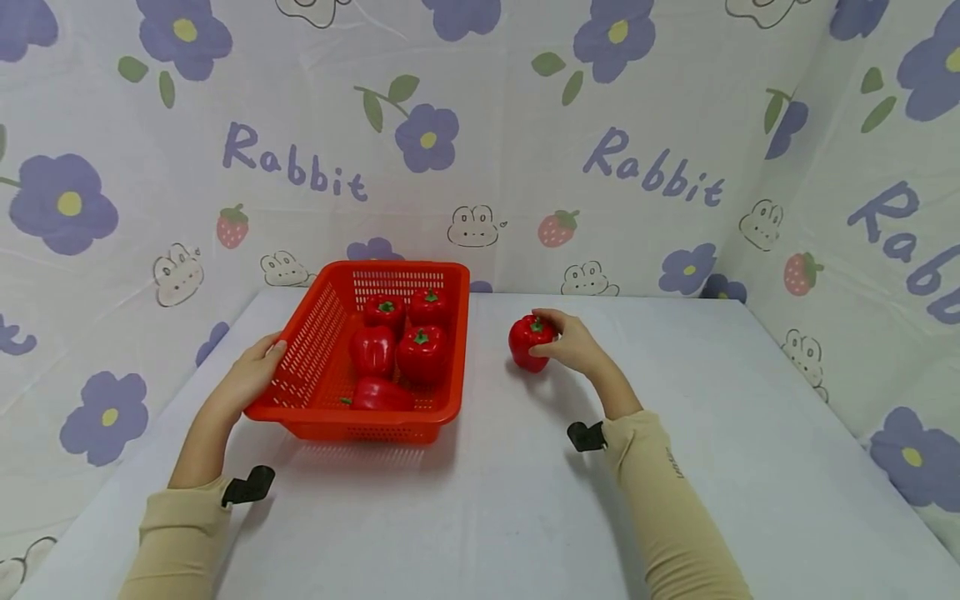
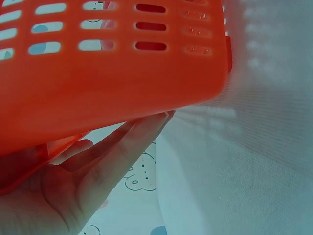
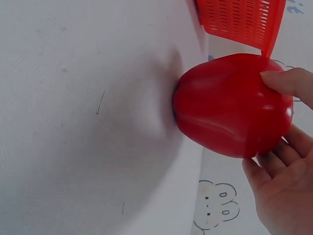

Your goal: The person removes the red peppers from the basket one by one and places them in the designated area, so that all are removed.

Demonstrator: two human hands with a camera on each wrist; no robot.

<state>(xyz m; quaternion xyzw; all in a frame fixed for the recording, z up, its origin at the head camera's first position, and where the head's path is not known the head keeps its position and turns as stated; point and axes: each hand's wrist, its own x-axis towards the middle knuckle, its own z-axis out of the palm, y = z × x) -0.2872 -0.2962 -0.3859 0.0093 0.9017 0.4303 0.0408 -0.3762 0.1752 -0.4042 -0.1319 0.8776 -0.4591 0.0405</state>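
Observation:
At the left, a red-orange plastic basket (image 1: 300, 400) holds several red bell peppers (image 1: 423, 354). My left hand (image 1: 251, 375) grips its left rim. In the left wrist view, the fingers (image 2: 142, 134) lie against the outside of the basket wall (image 2: 112, 83). To the right of the basket, my right hand (image 1: 573, 343) holds a single red bell pepper (image 1: 525, 340) with its green stem up. In the right wrist view, the thumb (image 3: 288, 83) presses one side of this pepper (image 3: 225, 107) and the fingers the other. Whether its base touches the table cannot be told.
A white-covered table (image 1: 480, 517) carries everything. Behind it and along the sides hangs a white cloth (image 1: 480, 167) printed with flowers, rabbits and strawberries. A black strap mount sits at each wrist.

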